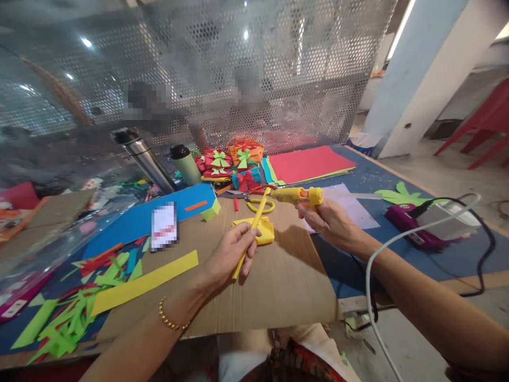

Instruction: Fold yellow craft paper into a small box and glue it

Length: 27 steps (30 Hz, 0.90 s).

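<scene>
My left hand (234, 249) pinches a narrow yellow paper strip (260, 209), which slants up and away over the cardboard. Beneath the strip lies a small folded yellow paper piece (265, 231), partly hidden by my fingers. In my right hand (334, 220) is a yellow glue gun (296, 196), its nozzle pointing left at the strip's far end. Whether the nozzle touches the paper I cannot tell. Just behind, yellow-handled scissors (261, 206) rest on the cardboard sheet (286, 281).
Paper gift boxes with bows (244, 159) stand at the back beside coloured sheets (310, 164). Two bottles, one a steel flask (145, 162), are at back left. Green paper scraps (75, 313) lie left. A purple power strip (409, 225) and a white cable (369, 297) are right.
</scene>
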{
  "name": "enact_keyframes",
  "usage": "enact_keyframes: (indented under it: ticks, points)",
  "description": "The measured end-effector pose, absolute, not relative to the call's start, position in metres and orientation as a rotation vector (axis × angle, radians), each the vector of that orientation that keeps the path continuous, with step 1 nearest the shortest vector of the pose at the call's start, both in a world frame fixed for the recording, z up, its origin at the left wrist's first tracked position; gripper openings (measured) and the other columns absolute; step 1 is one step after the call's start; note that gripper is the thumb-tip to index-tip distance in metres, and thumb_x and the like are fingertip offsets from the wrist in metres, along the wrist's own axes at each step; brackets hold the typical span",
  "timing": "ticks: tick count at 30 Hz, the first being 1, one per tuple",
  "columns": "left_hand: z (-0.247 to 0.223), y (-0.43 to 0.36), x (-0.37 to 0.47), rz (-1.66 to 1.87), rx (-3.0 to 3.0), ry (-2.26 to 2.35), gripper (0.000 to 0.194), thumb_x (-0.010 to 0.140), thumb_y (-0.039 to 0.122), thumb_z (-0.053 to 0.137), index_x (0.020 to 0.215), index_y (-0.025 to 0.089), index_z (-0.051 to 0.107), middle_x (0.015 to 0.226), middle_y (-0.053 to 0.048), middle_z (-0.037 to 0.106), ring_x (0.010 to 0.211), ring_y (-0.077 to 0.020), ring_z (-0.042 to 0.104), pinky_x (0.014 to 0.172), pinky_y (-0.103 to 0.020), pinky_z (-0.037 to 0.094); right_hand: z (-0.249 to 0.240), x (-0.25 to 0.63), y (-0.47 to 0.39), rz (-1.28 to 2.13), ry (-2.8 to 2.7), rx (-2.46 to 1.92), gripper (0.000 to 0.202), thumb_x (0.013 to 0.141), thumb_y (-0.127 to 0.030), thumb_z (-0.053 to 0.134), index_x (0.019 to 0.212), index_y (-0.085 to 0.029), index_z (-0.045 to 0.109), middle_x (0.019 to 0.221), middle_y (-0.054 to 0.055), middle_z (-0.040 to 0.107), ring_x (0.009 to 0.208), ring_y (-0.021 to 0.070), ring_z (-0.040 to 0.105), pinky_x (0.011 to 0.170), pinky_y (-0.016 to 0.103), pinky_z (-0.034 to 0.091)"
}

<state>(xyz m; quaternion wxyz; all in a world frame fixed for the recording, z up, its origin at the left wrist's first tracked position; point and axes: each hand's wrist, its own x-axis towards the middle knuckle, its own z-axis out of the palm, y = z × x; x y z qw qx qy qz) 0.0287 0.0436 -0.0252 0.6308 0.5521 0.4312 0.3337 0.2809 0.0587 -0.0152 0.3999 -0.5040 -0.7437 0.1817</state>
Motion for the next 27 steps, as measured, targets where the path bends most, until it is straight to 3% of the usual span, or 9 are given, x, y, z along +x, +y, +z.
enact_keyframes:
  ticks: [14,27]
  points:
    - [-0.027,0.0448,0.0276,0.771,1.25,0.975,0.035,0.091,0.05,0.063,0.097,0.016,0.056,0.062,0.009,0.056,0.031,-0.0032,0.047,0.033,-0.015,0.03,-0.0134,0.2814,0.0585,0.379,-1.89,-1.292,0.057,0.096,-0.073,0.033,0.066,-0.026,0.043,0.054,-0.001,0.047,0.051,0.0137,0.041,0.05,0.032,0.032]
    - [-0.0263,0.0449,0.0276,0.766,1.249,0.981,0.033,0.092,0.049,0.063,0.097,0.017,0.056,0.063,0.009,0.056,0.031,-0.0033,0.047,0.032,-0.015,0.031,-0.0143,0.285,0.062,0.33,-1.916,-1.301,0.057,0.098,-0.073,0.031,0.063,-0.028,0.038,0.054,0.001,0.047,0.051,0.0155,0.04,0.052,0.035,0.033]
